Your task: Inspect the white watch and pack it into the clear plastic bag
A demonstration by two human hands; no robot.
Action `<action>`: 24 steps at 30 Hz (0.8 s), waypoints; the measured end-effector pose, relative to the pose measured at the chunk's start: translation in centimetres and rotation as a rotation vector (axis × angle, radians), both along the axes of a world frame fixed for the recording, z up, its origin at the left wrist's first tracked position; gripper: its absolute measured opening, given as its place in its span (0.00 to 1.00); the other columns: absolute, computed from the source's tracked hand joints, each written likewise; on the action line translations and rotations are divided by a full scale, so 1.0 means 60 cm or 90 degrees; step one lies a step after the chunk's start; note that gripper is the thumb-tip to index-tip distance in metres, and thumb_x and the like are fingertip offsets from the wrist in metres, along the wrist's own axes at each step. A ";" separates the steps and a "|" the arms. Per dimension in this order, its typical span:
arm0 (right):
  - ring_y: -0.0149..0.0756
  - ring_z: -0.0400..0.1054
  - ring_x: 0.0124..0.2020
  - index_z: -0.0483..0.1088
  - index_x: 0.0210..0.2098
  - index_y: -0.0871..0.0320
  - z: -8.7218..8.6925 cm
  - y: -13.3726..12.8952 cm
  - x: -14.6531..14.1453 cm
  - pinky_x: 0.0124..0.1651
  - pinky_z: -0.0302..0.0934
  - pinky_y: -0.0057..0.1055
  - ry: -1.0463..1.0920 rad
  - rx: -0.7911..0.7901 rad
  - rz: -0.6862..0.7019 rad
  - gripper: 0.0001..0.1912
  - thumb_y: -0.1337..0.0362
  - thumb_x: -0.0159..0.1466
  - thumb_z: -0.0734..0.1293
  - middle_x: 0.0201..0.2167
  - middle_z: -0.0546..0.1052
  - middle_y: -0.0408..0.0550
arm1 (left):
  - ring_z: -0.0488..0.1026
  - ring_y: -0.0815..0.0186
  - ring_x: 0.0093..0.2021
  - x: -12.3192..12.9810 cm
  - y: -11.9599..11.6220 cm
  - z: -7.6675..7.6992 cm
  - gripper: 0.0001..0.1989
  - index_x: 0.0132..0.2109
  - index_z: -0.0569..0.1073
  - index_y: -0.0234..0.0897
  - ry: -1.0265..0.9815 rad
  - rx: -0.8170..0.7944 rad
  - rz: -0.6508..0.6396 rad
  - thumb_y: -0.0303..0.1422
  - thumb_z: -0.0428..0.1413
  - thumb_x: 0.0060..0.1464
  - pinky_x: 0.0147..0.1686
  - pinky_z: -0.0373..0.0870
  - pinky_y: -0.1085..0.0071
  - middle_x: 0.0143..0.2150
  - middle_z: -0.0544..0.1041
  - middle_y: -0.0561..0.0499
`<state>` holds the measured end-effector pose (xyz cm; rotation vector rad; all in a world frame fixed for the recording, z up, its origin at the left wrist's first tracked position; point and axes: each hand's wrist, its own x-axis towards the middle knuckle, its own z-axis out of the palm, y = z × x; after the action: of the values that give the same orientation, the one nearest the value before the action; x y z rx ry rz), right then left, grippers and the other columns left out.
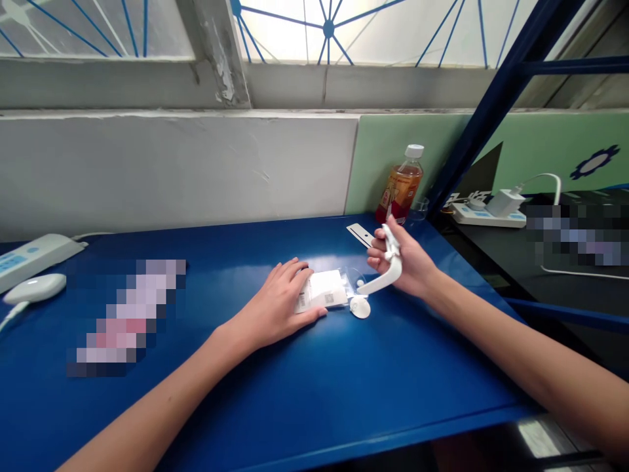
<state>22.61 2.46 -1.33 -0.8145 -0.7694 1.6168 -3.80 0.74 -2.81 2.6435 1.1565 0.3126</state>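
Observation:
My left hand (285, 298) lies on the blue tabletop with its fingers stretched out. Its fingertips rest over the left end of a small white packet (328, 288) with a printed label, and its thumb runs along the near edge. Clear plastic (352, 278) sticks out at the packet's right end. Raised a little to the right, my right hand (405, 259) grips a curved white plastic strap (386, 278) between thumb and fingers. The strap's lower end hangs close to a white round disc (360, 307); whether they are joined, I cannot tell.
Behind my right hand are a flat white strip (360, 234) and a drink bottle (400, 187). A power strip (37, 259) and a white mouse-like device (37, 288) lie at left, beside a blurred-out object (130, 314). A blue metal post (496, 111) rises at right.

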 end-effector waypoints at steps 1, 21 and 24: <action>0.26 0.49 0.17 0.64 0.24 0.56 0.003 -0.001 -0.011 0.22 0.59 0.24 0.023 -0.014 0.035 0.26 0.39 0.58 0.69 0.17 0.52 0.34 | 0.53 0.43 0.69 0.000 -0.001 0.000 0.32 0.61 0.64 0.33 0.003 0.005 0.000 0.52 0.53 0.60 0.64 0.53 0.43 0.67 0.61 0.32; 0.25 0.58 0.20 0.77 0.37 0.59 0.002 0.029 -0.117 0.23 0.56 0.23 -0.025 0.181 0.103 0.14 0.54 0.60 0.71 0.22 0.69 0.39 | 0.72 0.59 0.47 0.046 -0.046 0.034 0.10 0.45 0.78 0.37 -0.412 -0.022 0.007 0.33 0.53 0.64 0.47 0.70 0.63 0.47 0.74 0.44; 0.28 0.67 0.28 0.77 0.35 0.59 0.010 0.038 -0.125 0.30 0.63 0.24 -0.015 0.195 0.105 0.13 0.54 0.62 0.70 0.28 0.75 0.43 | 0.75 0.63 0.37 0.065 -0.056 0.037 0.13 0.43 0.77 0.33 -0.563 -0.364 0.021 0.36 0.50 0.67 0.41 0.72 0.65 0.37 0.77 0.46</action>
<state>15.13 4.76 -0.71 -0.5621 -1.0948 1.5833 0.12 -2.65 -0.56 1.6768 0.8043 0.8848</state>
